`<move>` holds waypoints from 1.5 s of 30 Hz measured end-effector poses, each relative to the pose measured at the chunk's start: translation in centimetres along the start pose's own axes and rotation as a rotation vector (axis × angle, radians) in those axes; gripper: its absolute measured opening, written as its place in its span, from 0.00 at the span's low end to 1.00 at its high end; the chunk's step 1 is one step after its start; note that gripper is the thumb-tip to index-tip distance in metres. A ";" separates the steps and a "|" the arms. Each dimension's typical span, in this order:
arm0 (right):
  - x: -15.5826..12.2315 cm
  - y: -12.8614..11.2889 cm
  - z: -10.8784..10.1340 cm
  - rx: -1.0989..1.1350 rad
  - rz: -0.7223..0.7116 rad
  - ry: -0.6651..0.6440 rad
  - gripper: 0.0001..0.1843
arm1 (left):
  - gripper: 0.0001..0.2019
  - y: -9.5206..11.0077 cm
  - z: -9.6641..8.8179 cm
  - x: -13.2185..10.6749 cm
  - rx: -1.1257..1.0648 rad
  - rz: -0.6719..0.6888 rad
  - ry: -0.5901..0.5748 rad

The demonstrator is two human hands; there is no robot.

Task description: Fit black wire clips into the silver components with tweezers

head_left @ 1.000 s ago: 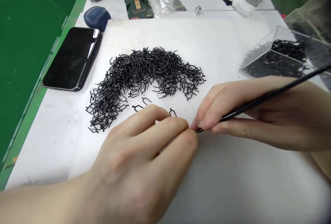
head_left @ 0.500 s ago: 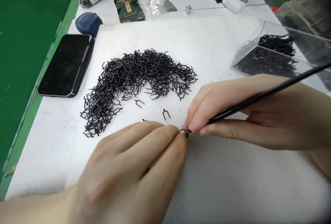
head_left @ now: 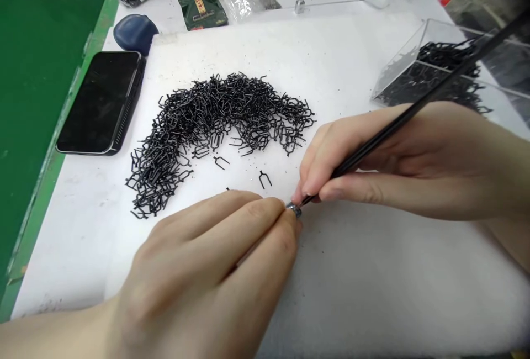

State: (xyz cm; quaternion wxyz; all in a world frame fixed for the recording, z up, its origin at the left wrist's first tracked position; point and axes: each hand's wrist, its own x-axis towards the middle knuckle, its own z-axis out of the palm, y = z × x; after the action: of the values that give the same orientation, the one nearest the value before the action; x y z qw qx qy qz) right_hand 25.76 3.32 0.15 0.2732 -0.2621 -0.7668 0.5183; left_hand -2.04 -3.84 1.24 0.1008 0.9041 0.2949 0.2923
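A small silver metal piece [head_left: 293, 210] was pinched between the closed fingertips of the left hand [head_left: 199, 270], which hid most of its shape. The right hand [head_left: 397, 160] gripped black tweezers [head_left: 455, 74] with fingers closed, the tips at the piece; contact could not be confirmed. Two loose wire forks [head_left: 265, 179] lay just beyond the left hand, below a heap of black wire forks [head_left: 219, 110] on a white sheet [head_left: 232, 49]. The tweezers' upper end was cut off at the right edge, crossing a clear plastic box [head_left: 414, 55].
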 end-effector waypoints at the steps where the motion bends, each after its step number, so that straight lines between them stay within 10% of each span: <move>1: 0.0 0.0 0.0 0.004 -0.003 -0.002 0.01 | 0.24 -0.1 0.0 -0.1 0.003 0.007 0.005; 45: 0.0 -0.1 0.2 0.095 0.046 0.024 0.07 | 0.13 -0.3 0.4 -0.8 -0.075 -0.082 -0.125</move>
State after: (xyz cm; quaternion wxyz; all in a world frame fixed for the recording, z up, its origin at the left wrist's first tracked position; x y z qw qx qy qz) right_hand 25.62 3.20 0.16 0.2824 -0.2726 -0.7319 0.5570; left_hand -2.50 -4.07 0.44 0.1648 0.9034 0.3134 0.2419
